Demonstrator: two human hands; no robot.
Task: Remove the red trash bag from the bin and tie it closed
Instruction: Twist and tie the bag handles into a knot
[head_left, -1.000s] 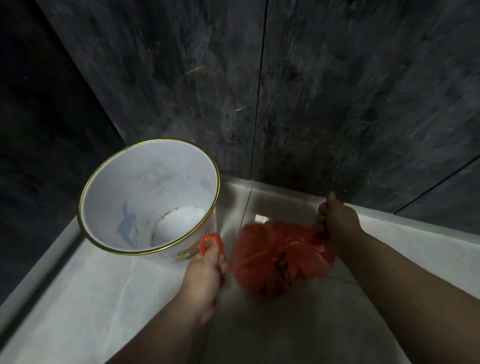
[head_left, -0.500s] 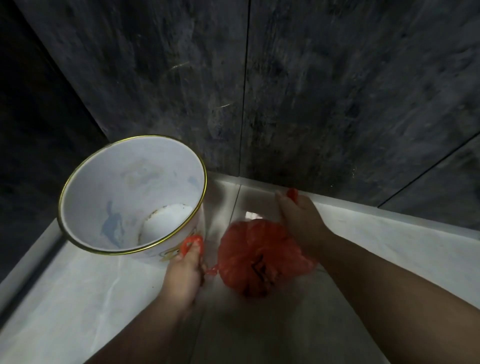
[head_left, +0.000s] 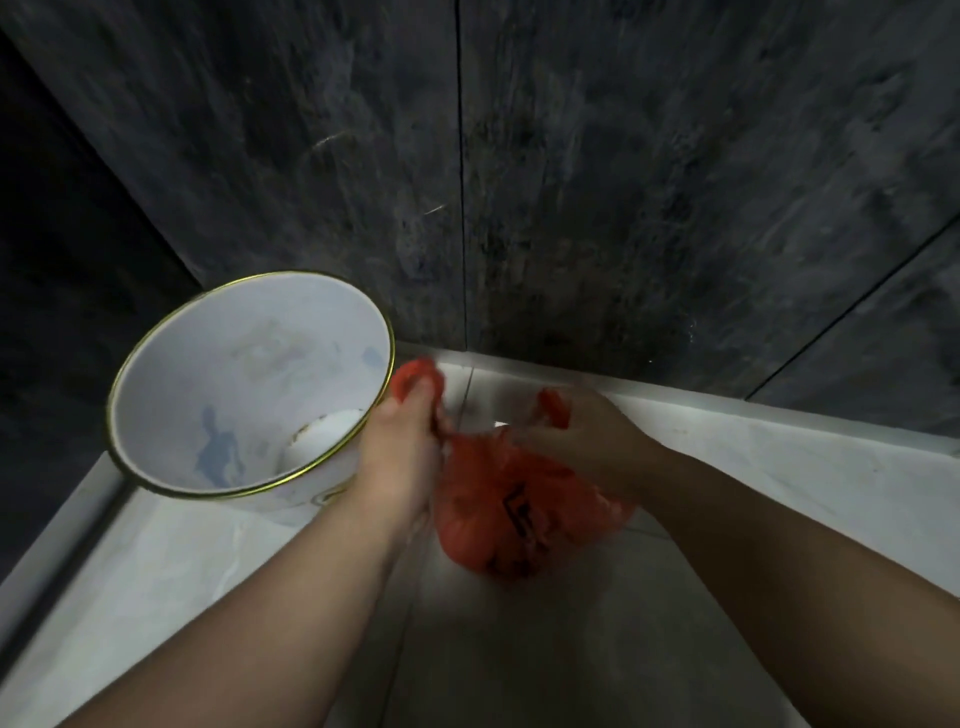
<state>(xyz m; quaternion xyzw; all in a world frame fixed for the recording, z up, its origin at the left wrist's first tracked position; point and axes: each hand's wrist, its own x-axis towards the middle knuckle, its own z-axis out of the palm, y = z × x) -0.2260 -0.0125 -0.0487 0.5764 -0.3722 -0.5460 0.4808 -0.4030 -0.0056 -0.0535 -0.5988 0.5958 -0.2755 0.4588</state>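
Observation:
The red trash bag (head_left: 511, 512) sits on the pale floor, out of the bin, bulging with black print on its side. My left hand (head_left: 402, 452) grips one red handle strip, whose end sticks up above my fingers beside the bin rim. My right hand (head_left: 582, 441) grips the other handle strip, a red tip showing above it. Both hands are close together just over the bag's mouth. The white bin (head_left: 249, 384) with a gold rim stands to the left, tilted toward me, with nothing red inside.
Dark marbled wall panels (head_left: 571, 182) rise right behind the bag and bin. A pale raised ledge (head_left: 779, 431) runs along the wall's foot. The light tiled floor (head_left: 519, 649) stretches toward me between my forearms.
Both hands have come together over the bag. My left hand rose from beside the bin's base, carrying its handle strip up; the right hand shifted left and closed on the other strip.

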